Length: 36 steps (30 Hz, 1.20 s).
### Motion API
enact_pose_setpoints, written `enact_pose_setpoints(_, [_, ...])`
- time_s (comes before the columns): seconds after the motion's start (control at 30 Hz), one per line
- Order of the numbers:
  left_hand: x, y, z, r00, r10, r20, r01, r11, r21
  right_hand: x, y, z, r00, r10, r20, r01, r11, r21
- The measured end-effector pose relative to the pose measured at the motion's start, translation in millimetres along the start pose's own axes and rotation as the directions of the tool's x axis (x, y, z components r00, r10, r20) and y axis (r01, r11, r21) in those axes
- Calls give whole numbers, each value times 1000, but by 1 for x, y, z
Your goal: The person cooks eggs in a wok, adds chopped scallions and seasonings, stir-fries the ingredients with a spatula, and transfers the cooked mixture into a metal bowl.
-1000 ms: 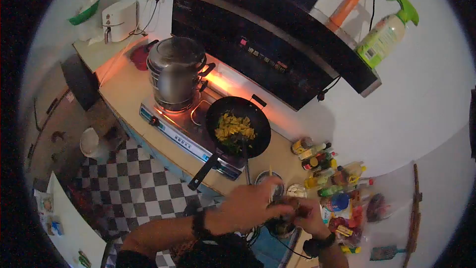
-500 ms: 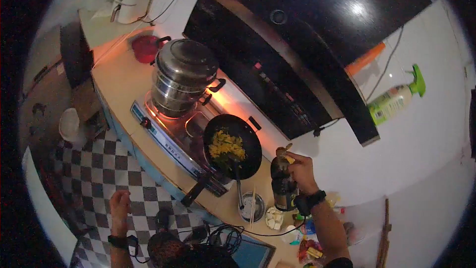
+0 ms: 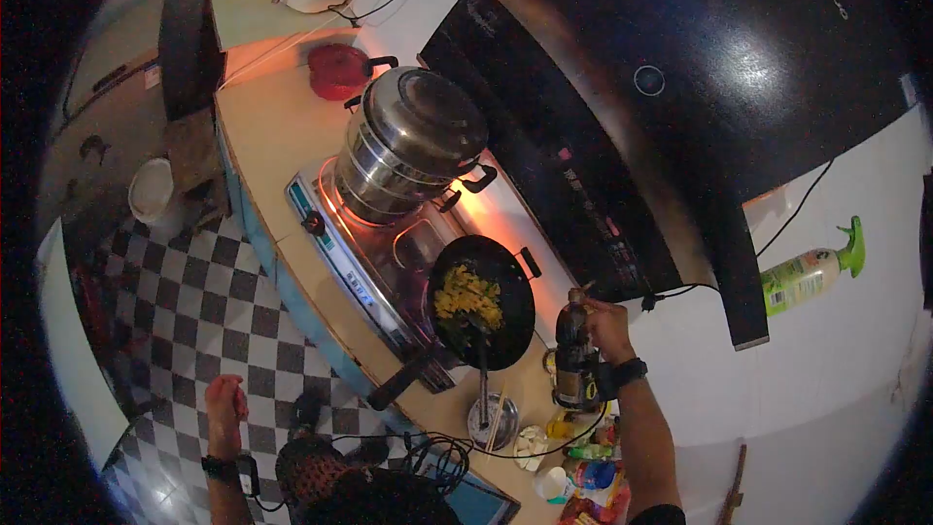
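My right hand (image 3: 609,331) is closed around the neck of a dark bottle (image 3: 576,360), which stands upright to the right of the black wok (image 3: 520,306). Yellow and green food (image 3: 467,297) lies in the wok with a metal utensil (image 3: 483,369) resting in it, its handle over a metal bowl (image 3: 498,420). Chopsticks (image 3: 497,422) lie across that bowl. Low on the left, over the floor, my left hand (image 3: 225,402) has its fingers curled together, apart from any object.
A steamer pot (image 3: 403,151) sits on the stove (image 3: 340,258) near an orange glow. Behind it is a red pot (image 3: 337,72). The range hood (image 3: 622,185) overhangs the counter. A cable (image 3: 447,439) crosses the counter's front, near bottles and packets (image 3: 593,474).
My hands, together over the counter at first, are now apart. My right hand has taken hold of the dark bottle; my left has moved left. The view has shifted and turned.
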<state>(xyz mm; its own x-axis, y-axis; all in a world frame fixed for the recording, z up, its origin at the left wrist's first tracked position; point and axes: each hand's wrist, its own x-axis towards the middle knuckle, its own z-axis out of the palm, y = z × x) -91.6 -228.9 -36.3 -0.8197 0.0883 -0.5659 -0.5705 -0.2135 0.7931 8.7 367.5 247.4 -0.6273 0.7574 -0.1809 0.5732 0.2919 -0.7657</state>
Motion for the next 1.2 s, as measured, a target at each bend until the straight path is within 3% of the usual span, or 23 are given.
enact_pose_setpoints(0.1, [5, 2, -1, 1000, 15, 24, -16, 1000, 20, 20, 10, -3, 999, 27, -30, -31, 992, -119])
enact_pose_setpoints(0.2, [12, -2, -1, 1000, -13, -15, 13, 1000, 2, 33, 19, -1, 999, -49, -16, 47, 990, -130])
enact_pose_setpoints(0.27, [18, -6, -5, 1000, -5, -17, 5, 1000, 18, 16, -13, 10, 999, -44, 0, 44, 990, -132])
enact_pose_setpoints(0.4, [19, -4, -5, 1000, 19, -1, -19, 1000, 1, 24, -5, 4, 999, -33, 11, 35, 977, -211])
enact_pose_setpoints(0.5, [21, 0, -4, 1000, 15, 15, -15, 1000, 0, 25, -7, 5, 997, 74, -20, -76, 983, -169])
enact_pose_setpoints(0.63, [23, -4, -4, 1000, 10, 7, -10, 998, -54, 42, 10, -3, 998, 70, 5, -69, 986, -152])
enact_pose_setpoints(0.67, [27, -10, -7, 1000, 20, 9, -19, 998, -65, 59, 37, -14, 952, -283, 119, 304, 924, -234])
enact_pose_setpoints(0.73, [28, -11, -9, 1000, 29, 8, -28, 997, -71, 64, 45, -18, 774, -581, 253, 632, 730, -260])
enact_pose_setpoints(0.77, [27, -8, -8, 1000, 0, 7, 1, 998, -68, 53, 32, -18, 929, -340, 142, 357, 927, -114])
enact_pose_setpoints(0.8, [26, -5, -7, 1000, -28, 7, 29, 998, -64, 44, 20, -18, 996, -47, 78, 42, 997, 65])
enact_pose_setpoints(0.9, [29, -10, -10, 1000, -27, 17, 27, 999, -31, 38, 1, -16, 996, 69, 53, -68, 997, -21])
enact_pose_setpoints(1.03, [27, -7, -6, 999, 6, 39, -5, 1000, -23, 39, -5, -14, 999, 45, 22, -40, 983, -181])
enact_pose_setpoints(1.1, [33, -11, -6, 999, -23, 45, 23, 1000, 1, 31, -14, -14, 989, 147, -36, -150, 983, -106])
enact_pose_setpoints(1.2, [26, -4, 3, 999, -49, 24, 49, 999, 3, 25, -19, -13, 998, 70, 0, -69, 989, -131])
